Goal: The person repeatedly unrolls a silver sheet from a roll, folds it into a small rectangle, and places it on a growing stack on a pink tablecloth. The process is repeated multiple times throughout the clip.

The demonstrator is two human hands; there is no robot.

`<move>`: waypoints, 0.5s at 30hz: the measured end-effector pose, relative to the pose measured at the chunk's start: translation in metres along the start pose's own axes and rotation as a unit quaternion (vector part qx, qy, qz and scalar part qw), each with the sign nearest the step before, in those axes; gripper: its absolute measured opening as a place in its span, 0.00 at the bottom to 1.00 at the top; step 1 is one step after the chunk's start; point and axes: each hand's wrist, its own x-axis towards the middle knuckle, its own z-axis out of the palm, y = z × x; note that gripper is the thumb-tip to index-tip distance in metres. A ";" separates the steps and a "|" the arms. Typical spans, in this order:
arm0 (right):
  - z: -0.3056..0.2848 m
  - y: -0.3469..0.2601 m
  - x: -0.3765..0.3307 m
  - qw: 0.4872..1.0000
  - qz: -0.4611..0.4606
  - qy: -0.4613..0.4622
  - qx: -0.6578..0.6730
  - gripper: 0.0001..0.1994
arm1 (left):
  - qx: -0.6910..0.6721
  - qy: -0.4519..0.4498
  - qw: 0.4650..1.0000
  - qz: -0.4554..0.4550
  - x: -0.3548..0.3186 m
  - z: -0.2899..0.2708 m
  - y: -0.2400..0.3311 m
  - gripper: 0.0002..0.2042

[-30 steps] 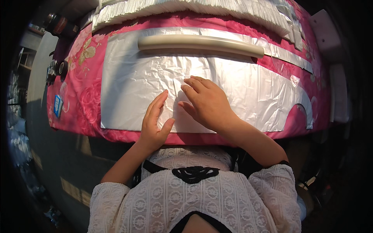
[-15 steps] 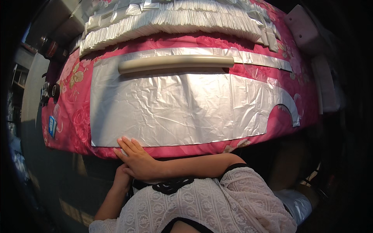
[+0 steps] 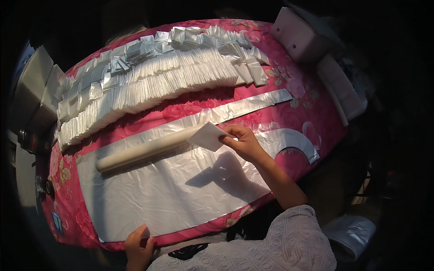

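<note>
My right hand is raised above the table, pinching a flat white square by its corner between thumb and fingers. It looks like a folded piece, but its exact kind is unclear. Below it lies a large crinkled silver plastic sheet, where the shadow of hand and square falls. A long pale roller tube rests across the sheet, its right end behind the square. My left hand is at the near-left edge of the sheet, thumb and fingers apart, with nothing visible in it.
Rows of folded silver-white packets stand densely along the far side. Pale boxes sit at the far right, others at the left. A small blue packet lies on the pink floral tablecloth near its left edge.
My right hand has left the spot beside my left hand, moving up and right with the white square now showing in it. The whole view has turned and shifted.
</note>
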 end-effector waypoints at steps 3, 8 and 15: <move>-0.109 -0.003 0.050 0.976 -0.084 0.202 -0.001 0.08 | -0.135 -0.019 0.990 -0.047 0.012 0.017 -0.017 0.17; -0.226 0.013 0.111 0.904 0.002 0.363 -0.227 0.17 | -0.118 -0.002 0.993 0.021 0.054 0.020 0.012 0.18; -0.115 0.016 0.094 0.787 -0.124 0.287 -0.532 0.19 | 0.054 -0.009 0.983 0.175 0.057 0.015 0.013 0.16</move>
